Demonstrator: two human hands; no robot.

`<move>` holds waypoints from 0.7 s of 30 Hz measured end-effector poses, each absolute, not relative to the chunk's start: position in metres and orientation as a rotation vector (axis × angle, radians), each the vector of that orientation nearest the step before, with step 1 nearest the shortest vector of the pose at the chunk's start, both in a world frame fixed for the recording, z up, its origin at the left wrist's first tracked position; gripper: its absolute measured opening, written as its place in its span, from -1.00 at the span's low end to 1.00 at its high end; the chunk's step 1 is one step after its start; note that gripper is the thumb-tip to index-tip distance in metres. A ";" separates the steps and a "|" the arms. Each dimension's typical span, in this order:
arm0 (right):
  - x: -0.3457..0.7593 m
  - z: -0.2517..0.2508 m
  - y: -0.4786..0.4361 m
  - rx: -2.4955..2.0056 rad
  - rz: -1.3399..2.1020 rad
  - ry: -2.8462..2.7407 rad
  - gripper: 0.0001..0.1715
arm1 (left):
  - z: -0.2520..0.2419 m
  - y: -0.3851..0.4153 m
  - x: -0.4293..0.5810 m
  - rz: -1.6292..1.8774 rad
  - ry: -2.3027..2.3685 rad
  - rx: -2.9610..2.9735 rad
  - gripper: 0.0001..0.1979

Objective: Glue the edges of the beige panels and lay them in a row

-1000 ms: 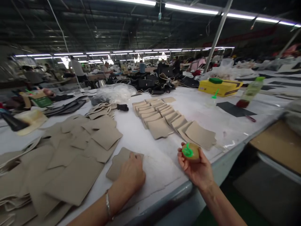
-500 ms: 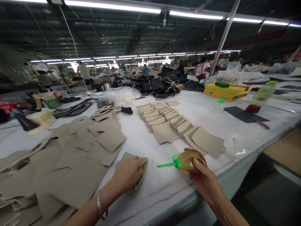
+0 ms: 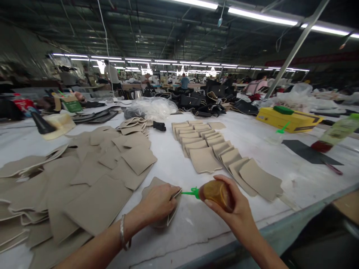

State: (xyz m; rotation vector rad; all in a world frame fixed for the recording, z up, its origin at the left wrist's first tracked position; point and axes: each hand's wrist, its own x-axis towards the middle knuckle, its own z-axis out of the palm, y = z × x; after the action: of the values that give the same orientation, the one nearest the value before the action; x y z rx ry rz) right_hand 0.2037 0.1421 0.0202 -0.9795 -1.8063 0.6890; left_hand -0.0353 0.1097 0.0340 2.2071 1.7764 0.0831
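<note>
My left hand (image 3: 158,201) is closed on a beige leather piece (image 3: 151,184), folded over so that its pale edge faces right. In my right hand (image 3: 235,205) lies a glue bottle (image 3: 215,193) with amber contents, tipped sideways. Its thin green nozzle (image 3: 190,192) points left and its tip meets the folded piece's upper corner, by my left fingertips. A loose heap of beige leather pieces (image 3: 98,198) spreads to the left of my left hand. Beyond my right hand, overlapping beige pieces (image 3: 204,158) lie in two fanned rows.
A yellow box (image 3: 286,120) with a green sponge-like block stands at the right. Near it are a small green-tipped bottle (image 3: 276,137), a dark sheet (image 3: 305,151) and a tilted clear bottle (image 3: 336,132). Plastic wrap (image 3: 154,107) and black bags (image 3: 196,101) lie farther back.
My right hand has brought the glue bottle left, so its nozzle now reaches the folded piece. The head view has shifted left, and my left hand still grips the piece.
</note>
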 end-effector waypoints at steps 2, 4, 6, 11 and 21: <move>0.200 0.021 0.143 -0.949 0.635 -1.856 -0.41 | 0.035 0.109 -0.035 0.079 1.783 2.190 -0.67; 0.197 0.023 0.143 -0.916 0.572 -1.907 -0.42 | 0.036 0.107 -0.035 0.088 1.788 2.180 -0.63; 0.196 0.023 0.141 -0.897 0.512 -1.966 -0.42 | 0.037 0.105 -0.034 0.106 1.783 2.183 -0.60; 0.196 0.022 0.139 -0.905 0.485 -2.009 -0.43 | 0.037 0.101 -0.031 0.113 1.810 2.173 -0.57; 0.198 0.021 0.142 -0.964 0.802 -1.863 -0.47 | 0.040 0.096 -0.029 0.079 1.838 2.152 -0.59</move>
State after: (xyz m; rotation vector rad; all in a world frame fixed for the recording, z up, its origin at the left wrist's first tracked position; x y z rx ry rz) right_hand 0.1983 0.1417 0.0210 -0.9636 -1.8635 0.8020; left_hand -0.0289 0.0962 0.0395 2.1524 1.8377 0.0793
